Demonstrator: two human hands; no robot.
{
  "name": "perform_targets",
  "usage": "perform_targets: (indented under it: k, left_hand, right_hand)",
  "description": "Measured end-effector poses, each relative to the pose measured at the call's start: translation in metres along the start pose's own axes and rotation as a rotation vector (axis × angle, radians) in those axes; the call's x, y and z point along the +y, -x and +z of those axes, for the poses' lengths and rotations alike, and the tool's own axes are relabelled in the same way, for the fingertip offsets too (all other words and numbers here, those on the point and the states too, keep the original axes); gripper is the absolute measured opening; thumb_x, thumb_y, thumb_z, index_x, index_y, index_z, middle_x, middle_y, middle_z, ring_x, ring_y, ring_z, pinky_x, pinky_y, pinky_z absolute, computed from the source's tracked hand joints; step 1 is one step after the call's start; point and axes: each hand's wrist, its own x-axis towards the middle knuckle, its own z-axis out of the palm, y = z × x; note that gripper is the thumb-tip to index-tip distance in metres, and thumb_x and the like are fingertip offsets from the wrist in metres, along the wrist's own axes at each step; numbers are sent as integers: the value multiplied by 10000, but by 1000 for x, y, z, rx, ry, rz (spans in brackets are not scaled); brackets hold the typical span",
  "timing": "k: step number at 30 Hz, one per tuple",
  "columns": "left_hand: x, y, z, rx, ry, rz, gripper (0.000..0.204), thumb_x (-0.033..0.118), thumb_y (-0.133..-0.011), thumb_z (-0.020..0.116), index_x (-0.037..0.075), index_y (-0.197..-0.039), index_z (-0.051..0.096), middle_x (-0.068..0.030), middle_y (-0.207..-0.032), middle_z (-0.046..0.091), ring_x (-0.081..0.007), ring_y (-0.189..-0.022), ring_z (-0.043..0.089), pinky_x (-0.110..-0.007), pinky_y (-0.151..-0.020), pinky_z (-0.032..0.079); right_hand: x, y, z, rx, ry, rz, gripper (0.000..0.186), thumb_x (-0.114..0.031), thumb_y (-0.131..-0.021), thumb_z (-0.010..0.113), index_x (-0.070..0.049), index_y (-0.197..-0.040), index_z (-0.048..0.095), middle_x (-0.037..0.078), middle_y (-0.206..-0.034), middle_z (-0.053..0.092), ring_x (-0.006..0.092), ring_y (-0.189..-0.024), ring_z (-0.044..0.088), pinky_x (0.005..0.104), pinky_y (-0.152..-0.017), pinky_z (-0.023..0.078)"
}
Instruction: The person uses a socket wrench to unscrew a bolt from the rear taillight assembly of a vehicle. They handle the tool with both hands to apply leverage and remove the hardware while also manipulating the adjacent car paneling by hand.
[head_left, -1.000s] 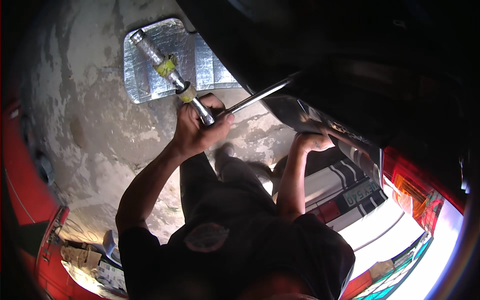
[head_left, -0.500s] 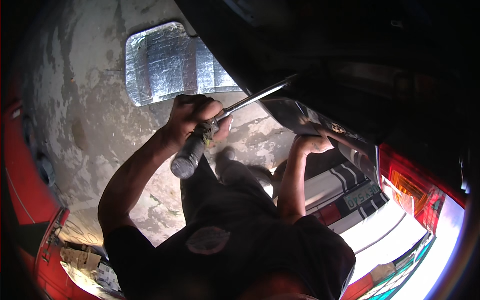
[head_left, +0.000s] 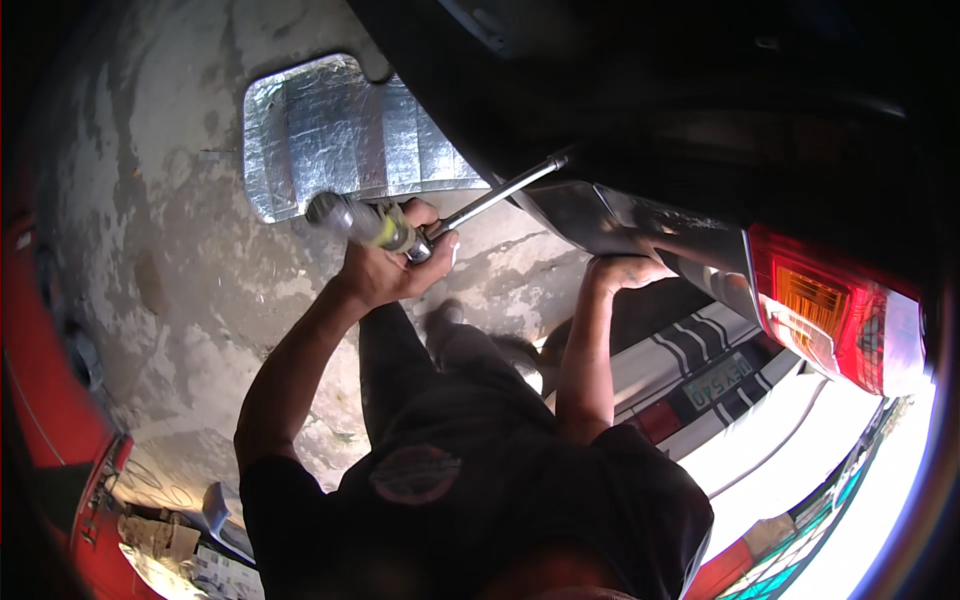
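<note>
My left hand [head_left: 392, 268] is closed around a ratchet wrench [head_left: 365, 222] with a grey and yellow handle. The handle points up and to the left. From the wrench head a long chrome extension bar [head_left: 500, 192] runs up and right into the dark underside of a car [head_left: 640, 110]; its far end is hidden there. My right hand [head_left: 625, 270] presses flat against the lower edge of the car's grey bumper [head_left: 600, 215], fingers spread, holding nothing.
A silver reflective mat [head_left: 340, 130] lies on the stained concrete floor [head_left: 170, 250] under the car. A red tail light [head_left: 820, 310] is at the right. A striped vehicle panel [head_left: 690, 350] sits lower right. Red bodywork [head_left: 40, 400] borders the left edge.
The wrench handle swung down toward my body and has come back up to point up-left. My right hand has stayed on the bumper.
</note>
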Motion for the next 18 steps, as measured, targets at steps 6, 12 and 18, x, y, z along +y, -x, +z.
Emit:
perform_targets:
  k: [6,12,18]
  left_hand:
    - [8,6,16,127,381,-140,178,74,-857,717,45,-782,558,51,-648,554,-12,-600,500,-217,-531,381]
    - [5,-3,22,109,307,-105,163,115,-875,706,41,-782,595,51,-664,562,-10,-620,477,-218,-551,371]
    - [9,-5,29,133,406,-240,166,128,-873,705,35,-766,618,60,-638,536,-12,-604,464,-234,-539,355]
  right_hand:
    - [7,6,-3,-12,582,-268,313,-213,-1002,462,28,-1194,513,143,-991,635,208,-836,641,291,-741,510]
    - [18,0,-4,408,2160,-1079,100,9,-797,585,-25,-736,657,76,-680,655,154,-514,564,251,-483,414]
    - [8,3,4,565,2164,-904,206,-127,-946,531,30,-1077,546,58,-868,616,131,-711,607,236,-567,462]
